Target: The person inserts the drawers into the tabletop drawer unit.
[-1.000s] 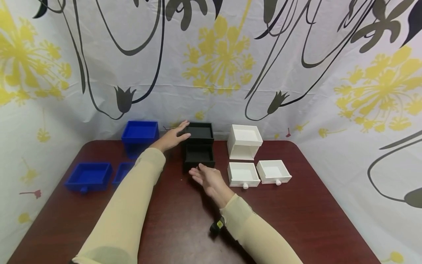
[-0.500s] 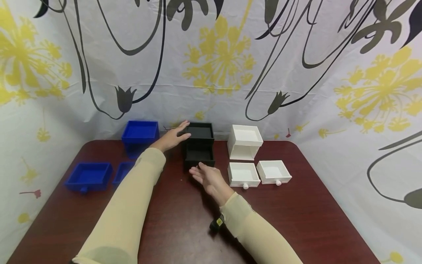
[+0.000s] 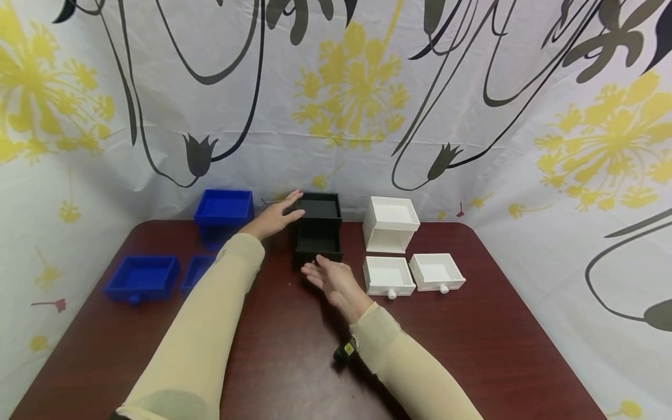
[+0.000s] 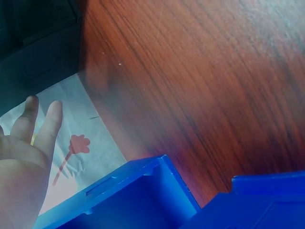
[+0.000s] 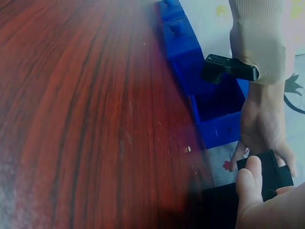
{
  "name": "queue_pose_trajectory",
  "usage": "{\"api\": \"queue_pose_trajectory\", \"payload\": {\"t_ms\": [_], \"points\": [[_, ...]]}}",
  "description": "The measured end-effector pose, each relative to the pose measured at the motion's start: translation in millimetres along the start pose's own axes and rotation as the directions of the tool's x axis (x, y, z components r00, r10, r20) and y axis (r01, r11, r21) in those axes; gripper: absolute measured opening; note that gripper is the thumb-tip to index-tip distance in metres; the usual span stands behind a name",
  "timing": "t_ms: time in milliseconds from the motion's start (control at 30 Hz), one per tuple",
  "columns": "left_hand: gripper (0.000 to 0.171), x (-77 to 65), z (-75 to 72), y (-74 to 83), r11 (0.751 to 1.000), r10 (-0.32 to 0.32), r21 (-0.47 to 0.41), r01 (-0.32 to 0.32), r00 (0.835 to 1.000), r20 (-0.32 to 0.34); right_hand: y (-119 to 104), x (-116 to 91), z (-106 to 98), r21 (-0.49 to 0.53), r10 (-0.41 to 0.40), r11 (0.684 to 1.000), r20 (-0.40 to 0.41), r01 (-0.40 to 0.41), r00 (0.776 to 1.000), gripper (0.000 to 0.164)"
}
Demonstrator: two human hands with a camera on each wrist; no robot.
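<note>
A small black drawer box (image 3: 319, 207) stands at the back middle, with a black drawer (image 3: 318, 240) showing at its front. My left hand (image 3: 274, 221) is at the box's left side, fingers stretched toward the back. In the left wrist view, fingers of the left hand (image 4: 28, 157) spread beside the dark box wall (image 4: 43, 62). My right hand (image 3: 337, 284) is low at the drawer's front, palm turned left and fingers extended. A round knob (image 5: 269, 194) shows between the right hand's fingers (image 5: 250, 179) in the right wrist view; any contact there cannot be told.
A blue drawer box (image 3: 224, 210) is at the left, with a blue drawer (image 3: 143, 277) before it and another (image 3: 197, 271) partly behind my left sleeve. A white drawer box (image 3: 391, 224) and white drawers (image 3: 388, 275) are at the right. Patterned cloth (image 3: 352, 163) hangs behind the table.
</note>
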State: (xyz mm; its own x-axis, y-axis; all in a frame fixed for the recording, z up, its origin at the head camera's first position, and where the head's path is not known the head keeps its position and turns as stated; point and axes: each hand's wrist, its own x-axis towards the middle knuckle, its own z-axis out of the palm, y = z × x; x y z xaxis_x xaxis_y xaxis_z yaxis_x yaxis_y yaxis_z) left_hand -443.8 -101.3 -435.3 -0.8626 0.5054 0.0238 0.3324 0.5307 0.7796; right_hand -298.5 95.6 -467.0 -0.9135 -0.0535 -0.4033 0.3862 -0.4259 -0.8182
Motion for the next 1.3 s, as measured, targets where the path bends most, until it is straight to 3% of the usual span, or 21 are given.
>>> {"api": "queue_pose_trajectory", "payload": {"t_ms": [800, 1067, 1300], "points": [[0.073, -0.7, 1.9, -2.4, 1.000, 0.002, -0.011, -0.002, 1.000, -0.009, 1.5, -0.8, -1.5, 0.038, 0.001, 0.999, -0.026, 0.000, 1.000, 0.045], [0.072, -1.7, 1.7, -2.7, 1.000, 0.000, -0.013, -0.001, 1.000, -0.011, 0.2, -1.7, -2.8, 0.050, -0.006, 0.999, -0.038, 0.008, 0.999, 0.038], [0.072, -0.9, 1.7, -1.8, 1.000, 0.004, -0.002, -0.004, 1.000, -0.010, -0.9, -1.3, -0.7, 0.051, -0.009, 0.999, -0.026, 0.011, 1.000, 0.044]]}}
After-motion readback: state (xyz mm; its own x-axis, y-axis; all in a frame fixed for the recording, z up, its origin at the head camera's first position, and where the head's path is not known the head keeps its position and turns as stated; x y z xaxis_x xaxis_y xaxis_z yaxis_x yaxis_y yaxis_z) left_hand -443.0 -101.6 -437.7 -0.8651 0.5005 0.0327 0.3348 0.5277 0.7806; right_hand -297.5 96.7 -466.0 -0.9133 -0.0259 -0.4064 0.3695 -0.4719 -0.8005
